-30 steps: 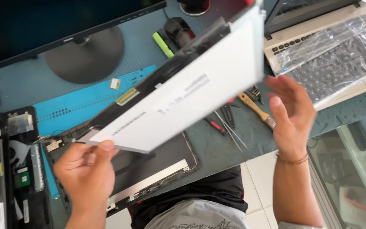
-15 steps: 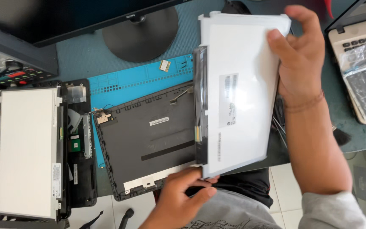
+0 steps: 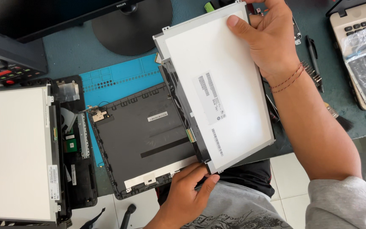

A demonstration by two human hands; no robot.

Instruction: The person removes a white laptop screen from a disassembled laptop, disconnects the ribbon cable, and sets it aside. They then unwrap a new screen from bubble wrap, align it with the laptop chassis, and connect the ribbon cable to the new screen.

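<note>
Head view: screen panel held at two corners

Your right hand (image 3: 272,40) grips the far corner of the white screen panel (image 3: 219,85), thumb flat across its back. Your left hand (image 3: 187,193) pinches the near corner. Under your hands and the panel lies the dark laptop lid (image 3: 142,140), on a blue mat (image 3: 119,80).
</note>
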